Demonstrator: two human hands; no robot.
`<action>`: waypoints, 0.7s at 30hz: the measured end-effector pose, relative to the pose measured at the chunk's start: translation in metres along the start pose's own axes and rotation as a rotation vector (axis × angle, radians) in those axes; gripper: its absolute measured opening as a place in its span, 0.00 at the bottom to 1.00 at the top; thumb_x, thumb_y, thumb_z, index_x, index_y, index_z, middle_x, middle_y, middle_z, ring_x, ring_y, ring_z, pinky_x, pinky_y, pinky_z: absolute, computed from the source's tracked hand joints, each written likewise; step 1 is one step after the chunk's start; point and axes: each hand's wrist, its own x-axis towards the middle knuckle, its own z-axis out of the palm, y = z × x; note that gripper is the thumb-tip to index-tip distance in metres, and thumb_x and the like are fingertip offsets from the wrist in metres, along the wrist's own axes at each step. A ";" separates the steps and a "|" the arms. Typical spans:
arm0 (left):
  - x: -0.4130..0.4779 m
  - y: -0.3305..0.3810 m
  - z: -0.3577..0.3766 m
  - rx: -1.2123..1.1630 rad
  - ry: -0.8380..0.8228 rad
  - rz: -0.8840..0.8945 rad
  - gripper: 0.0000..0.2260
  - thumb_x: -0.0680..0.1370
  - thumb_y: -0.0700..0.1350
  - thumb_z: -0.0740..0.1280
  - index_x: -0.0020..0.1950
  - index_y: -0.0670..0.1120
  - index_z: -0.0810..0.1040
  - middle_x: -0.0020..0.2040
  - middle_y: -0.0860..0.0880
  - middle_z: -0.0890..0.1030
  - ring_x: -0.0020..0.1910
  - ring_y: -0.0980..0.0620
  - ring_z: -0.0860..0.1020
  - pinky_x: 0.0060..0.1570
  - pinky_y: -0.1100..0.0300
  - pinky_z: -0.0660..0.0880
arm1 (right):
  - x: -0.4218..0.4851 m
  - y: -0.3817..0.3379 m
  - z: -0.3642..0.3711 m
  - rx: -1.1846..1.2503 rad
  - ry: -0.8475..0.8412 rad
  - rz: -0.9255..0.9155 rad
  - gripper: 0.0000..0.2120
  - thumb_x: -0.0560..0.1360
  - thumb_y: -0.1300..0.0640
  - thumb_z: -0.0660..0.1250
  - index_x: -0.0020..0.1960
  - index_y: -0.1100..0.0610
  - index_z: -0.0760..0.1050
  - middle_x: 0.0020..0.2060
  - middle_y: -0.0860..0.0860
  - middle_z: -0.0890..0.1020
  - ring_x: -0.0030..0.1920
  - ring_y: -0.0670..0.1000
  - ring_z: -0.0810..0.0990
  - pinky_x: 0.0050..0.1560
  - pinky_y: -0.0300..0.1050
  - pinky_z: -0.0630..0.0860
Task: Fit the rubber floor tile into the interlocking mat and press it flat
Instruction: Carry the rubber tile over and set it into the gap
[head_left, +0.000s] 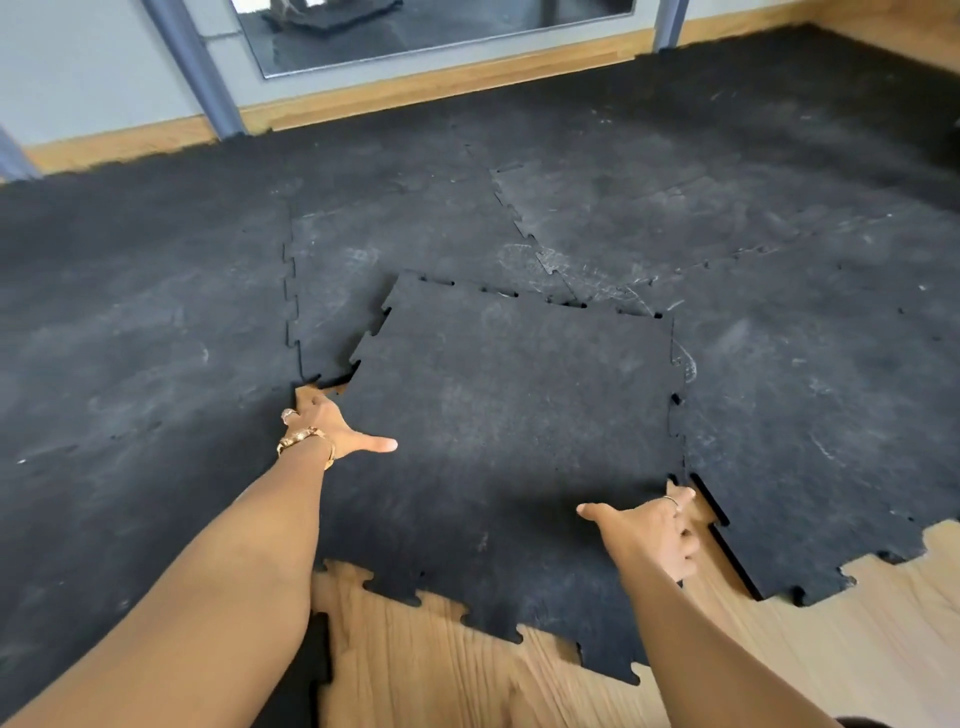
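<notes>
— Head view: where's the rubber floor tile (498, 447)?
— Lying askew in the gap of the interlocking mat (810, 364), far edge riding over neighbours, wooden floor (467, 670) bare alongside.
— Hands?
— Left hand (332, 428) clamped on left edge; right hand (649, 530) gripping right edge.

Wood floor (441, 675), grey wall (104, 67), mirror (415, 31) above baseboard (441, 83).
</notes>
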 end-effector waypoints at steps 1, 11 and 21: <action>0.002 -0.003 -0.005 0.004 -0.027 0.001 0.62 0.54 0.68 0.79 0.75 0.38 0.55 0.71 0.40 0.66 0.73 0.36 0.60 0.65 0.42 0.68 | 0.004 0.001 -0.003 0.069 0.007 0.026 0.58 0.63 0.44 0.78 0.78 0.61 0.46 0.72 0.60 0.66 0.72 0.63 0.61 0.68 0.59 0.60; -0.054 -0.022 0.031 -0.272 -0.171 -0.161 0.68 0.55 0.65 0.80 0.78 0.42 0.41 0.74 0.39 0.65 0.72 0.37 0.66 0.68 0.40 0.66 | 0.029 -0.009 -0.052 0.171 0.037 0.148 0.37 0.61 0.41 0.77 0.62 0.59 0.73 0.63 0.60 0.75 0.67 0.61 0.62 0.66 0.60 0.60; -0.125 -0.039 0.036 -0.674 0.106 -0.132 0.41 0.58 0.59 0.81 0.64 0.42 0.73 0.63 0.43 0.76 0.62 0.41 0.74 0.56 0.48 0.74 | 0.032 -0.038 -0.092 0.328 0.178 0.045 0.22 0.69 0.50 0.76 0.60 0.55 0.79 0.61 0.63 0.75 0.68 0.62 0.62 0.68 0.60 0.59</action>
